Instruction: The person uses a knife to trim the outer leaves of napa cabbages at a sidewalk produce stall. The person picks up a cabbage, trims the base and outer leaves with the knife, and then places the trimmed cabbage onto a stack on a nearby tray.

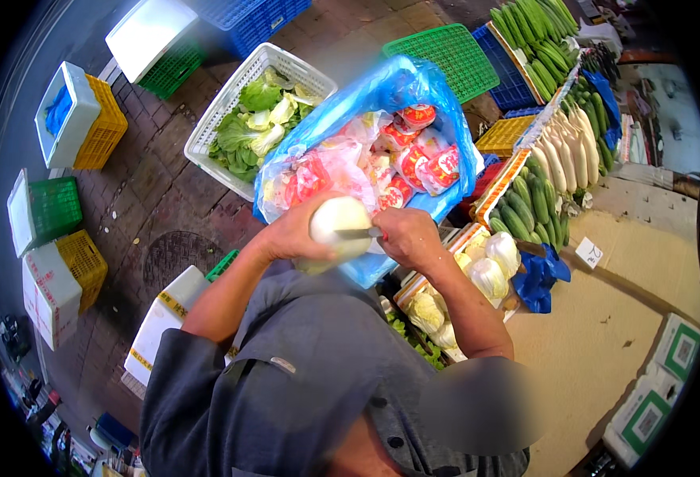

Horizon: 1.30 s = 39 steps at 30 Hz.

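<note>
My left hand [288,232] is wrapped round the side of a pale, whitish-green cabbage [339,216], held up in front of my body. In my right hand [410,237] is a knife [354,234], its blade lying across the cabbage's pale end. Whether the edge has cut in, I cannot tell. Just beyond both hands stands a box lined with a blue plastic bag [437,79]. Inside it are several round bundles in red and white wrapping [439,168] and crumpled clear plastic.
A white basket [207,131] of leafy greens [246,131] adjoins the blue-lined box. To the right, a stall holds cucumbers [525,208], white radishes [568,147], loofahs [537,36] and cabbages [489,278]. Foam boxes and coloured crates [99,119] line the left. Cardboard [580,334] covers a right-hand surface.
</note>
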Available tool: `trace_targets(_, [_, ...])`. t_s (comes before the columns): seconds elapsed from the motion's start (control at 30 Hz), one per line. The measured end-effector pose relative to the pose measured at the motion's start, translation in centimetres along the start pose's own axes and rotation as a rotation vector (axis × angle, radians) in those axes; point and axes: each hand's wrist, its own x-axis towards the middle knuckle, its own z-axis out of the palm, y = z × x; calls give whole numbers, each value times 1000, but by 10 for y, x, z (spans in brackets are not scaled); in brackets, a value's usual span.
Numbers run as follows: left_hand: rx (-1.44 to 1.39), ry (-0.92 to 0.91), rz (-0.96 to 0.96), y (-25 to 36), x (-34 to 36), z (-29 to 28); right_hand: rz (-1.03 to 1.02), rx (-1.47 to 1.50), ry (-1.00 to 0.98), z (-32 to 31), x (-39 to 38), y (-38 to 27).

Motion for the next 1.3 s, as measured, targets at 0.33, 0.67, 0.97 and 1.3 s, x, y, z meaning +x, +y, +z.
trace_targets(0.33, [27,-34,-36,4,-3,1,155,-62,-87,25,0,12])
trace_targets(0.67, [65,39,-111,-1,-10,-2,133,4,-22,21,12,-10])
trace_targets(0.97, [124,75,-50,-16,-12,2,204,-21,-27,21,15,-14])
trace_targets(1.3, [136,79,-52,-17,-16,-1,431,102,66,47,-12,12])
